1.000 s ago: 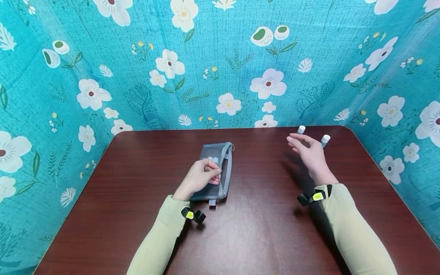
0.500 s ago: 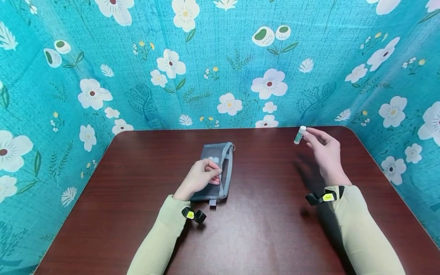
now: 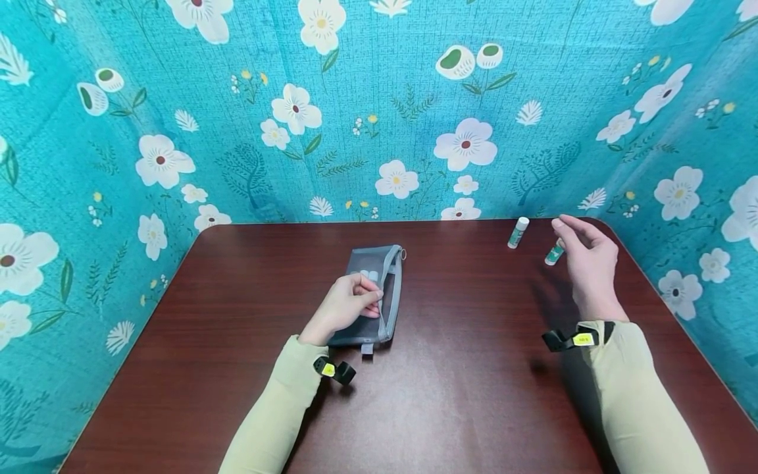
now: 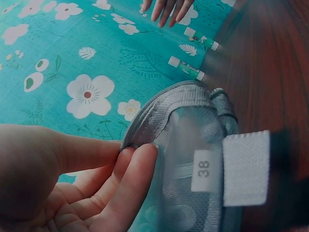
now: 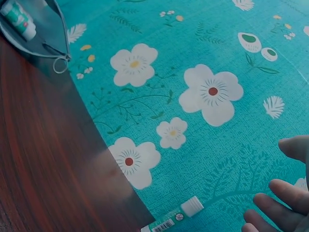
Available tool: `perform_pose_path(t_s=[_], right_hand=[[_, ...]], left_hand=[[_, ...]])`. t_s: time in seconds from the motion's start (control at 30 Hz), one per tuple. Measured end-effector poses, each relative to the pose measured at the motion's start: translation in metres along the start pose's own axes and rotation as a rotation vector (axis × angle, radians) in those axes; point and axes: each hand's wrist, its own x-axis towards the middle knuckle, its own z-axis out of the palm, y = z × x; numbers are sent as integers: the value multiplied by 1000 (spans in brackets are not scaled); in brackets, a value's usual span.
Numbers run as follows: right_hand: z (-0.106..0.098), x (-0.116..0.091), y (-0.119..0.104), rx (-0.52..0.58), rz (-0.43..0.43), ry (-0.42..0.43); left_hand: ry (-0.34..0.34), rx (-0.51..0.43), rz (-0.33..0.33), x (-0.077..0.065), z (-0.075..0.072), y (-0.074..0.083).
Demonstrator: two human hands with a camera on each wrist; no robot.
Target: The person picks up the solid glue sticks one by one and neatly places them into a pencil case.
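Note:
My left hand (image 3: 348, 304) pinches the zipped edge of a grey mesh pouch (image 3: 387, 316) between thumb and fingers. The pouch lies on the table with its zip gaping to the right. Inside it, a glue stick (image 5: 19, 20) with a white cap shows in the right wrist view. Two more green-and-white glue sticks stand at the back right: one glue stick (image 3: 518, 233) in full sight, another glue stick (image 3: 555, 253) partly hidden behind my right hand (image 3: 592, 263). That hand hovers with loosely bent fingers and holds nothing.
A dark red-brown table (image 3: 462, 395) fills the lower view. Its back edge meets a turquoise flowered cloth (image 3: 355, 118), which also hangs along both sides. A white tag (image 4: 246, 166) sticks out from the pouch's near end.
My right hand has moved right, past the first glue stick to the second, uncovering the first. The left hand keeps its pinch on the pouch, unmoved.

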Motion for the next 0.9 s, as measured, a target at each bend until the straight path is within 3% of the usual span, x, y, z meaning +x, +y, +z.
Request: perform_pose_path(t_s=[0.3, 0.63, 0.9], right_hand=[[-12, 3, -1, 36, 15, 36], [-19, 11, 13, 3, 69, 118], [-25, 17, 27, -87, 141, 102]], left_hand=[[-2, -4, -3, -1, 0, 1], [1, 1, -2, 0, 0, 0], [-6, -8, 2, -1, 0, 0]])
